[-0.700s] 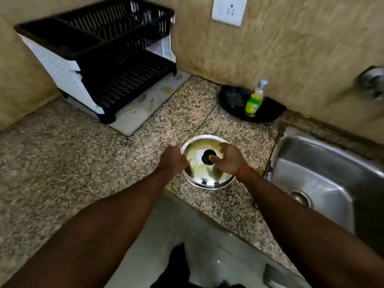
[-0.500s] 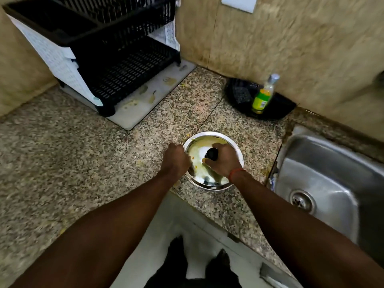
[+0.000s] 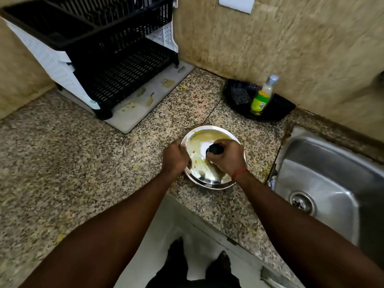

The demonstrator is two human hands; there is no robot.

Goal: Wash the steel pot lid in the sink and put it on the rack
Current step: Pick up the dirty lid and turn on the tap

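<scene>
Zero stages of the task appear complete. The granite counter carries every item. The sink, at the right, holds no lid, and no running water is visible. The black rack, at the far left against the wall, shows no lid on either tier. The steel pot lid lies on the counter near the front edge, between rack and sink and closer to the sink. Yellow residue covers its upper face, so washing has not begun. Remaining, by judgement: lift the lid, carry it right into the sink, wash it, then place it on the rack.

A black tray sits against the far wall beyond the lid, with a soap bottle and a dark scrub pad on it. Both are untouched.

Both hands are on the lid.

1. Left hand: fingers curled at the left rim, gripping the edge. The fingertips under the rim are hidden.
2. Right hand: over the lid's centre and right half, fingers and thumb closed round the black knob.

The lid appears flat on the counter; any lift is too slight to confirm.
</scene>
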